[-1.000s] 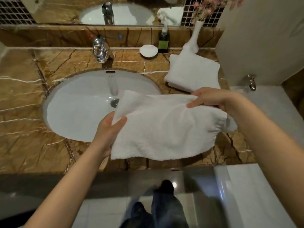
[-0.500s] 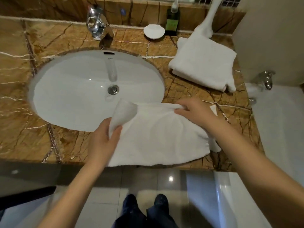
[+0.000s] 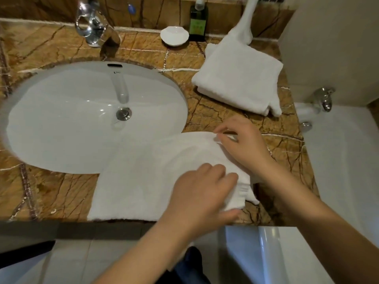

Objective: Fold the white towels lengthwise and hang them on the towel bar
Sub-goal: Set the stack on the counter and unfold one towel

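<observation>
A white towel (image 3: 143, 181) lies folded on the brown marble counter (image 3: 51, 193), its far left part over the sink's rim. My left hand (image 3: 203, 193) grips the towel's near right corner, thumb under the edge. My right hand (image 3: 244, 142) pinches the towel's far right corner with thumb and forefinger. A second white towel (image 3: 240, 78) sits folded at the back right of the counter. No towel bar is in view.
An oval white sink (image 3: 67, 124) fills the counter's left, with a chrome tap (image 3: 92, 29) behind it. A white soap dish (image 3: 174, 35), a green bottle (image 3: 198, 23) and a white vase (image 3: 246, 23) stand at the back. A bathtub (image 3: 344, 160) with chrome fittings lies right.
The towel came down from the air onto the counter. My left hand moved from the towel's left end across to its near right corner; my right hand stayed at the far right corner.
</observation>
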Action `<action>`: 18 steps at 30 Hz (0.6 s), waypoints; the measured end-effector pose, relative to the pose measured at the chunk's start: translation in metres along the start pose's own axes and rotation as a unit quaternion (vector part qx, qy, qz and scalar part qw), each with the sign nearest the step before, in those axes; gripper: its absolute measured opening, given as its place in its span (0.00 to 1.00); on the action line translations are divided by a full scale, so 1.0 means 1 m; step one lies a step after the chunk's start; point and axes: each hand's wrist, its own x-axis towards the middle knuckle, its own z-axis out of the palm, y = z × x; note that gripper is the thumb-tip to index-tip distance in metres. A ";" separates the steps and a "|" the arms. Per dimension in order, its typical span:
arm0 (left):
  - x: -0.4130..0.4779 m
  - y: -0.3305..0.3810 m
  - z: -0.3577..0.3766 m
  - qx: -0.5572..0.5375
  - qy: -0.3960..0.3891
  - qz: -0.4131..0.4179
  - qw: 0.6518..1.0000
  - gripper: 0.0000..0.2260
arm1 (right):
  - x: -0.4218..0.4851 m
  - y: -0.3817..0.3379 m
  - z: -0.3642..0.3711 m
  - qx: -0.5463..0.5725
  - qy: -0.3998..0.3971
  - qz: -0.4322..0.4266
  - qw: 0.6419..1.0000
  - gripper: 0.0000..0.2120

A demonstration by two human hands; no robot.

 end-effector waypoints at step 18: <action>0.009 -0.028 0.013 -0.664 0.176 -0.357 0.633 0.11 | -0.056 0.004 0.013 0.176 0.120 0.118 0.970 0.08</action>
